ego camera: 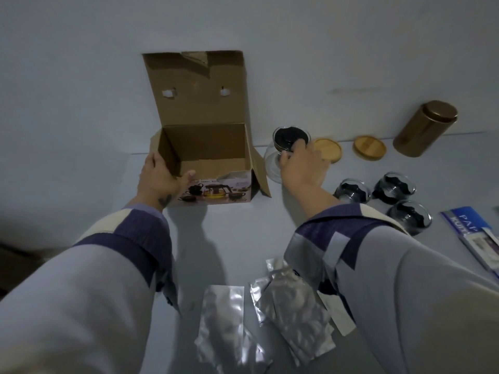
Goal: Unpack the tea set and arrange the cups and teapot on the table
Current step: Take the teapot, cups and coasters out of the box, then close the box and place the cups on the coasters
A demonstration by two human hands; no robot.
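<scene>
An open cardboard box [213, 147] stands on the table against the wall, lid flap up, its inside looking empty. My left hand [159, 176] grips the box's near-left corner, thumb over the front rim. Just right of the box stands a glass teapot [272, 157] with a black lid. My right hand [302, 163] is closed around its right side. Three glass cups with black holders sit to the right: one [351, 190], another [394, 186], a third [409, 215].
Two round wooden lids [328, 148] [369, 147] and a brown cylindrical canister [426, 128] stand at the back right by the wall. Silver foil pouches [291, 306] lie near the front edge. A blue booklet [469, 225] lies at the right edge.
</scene>
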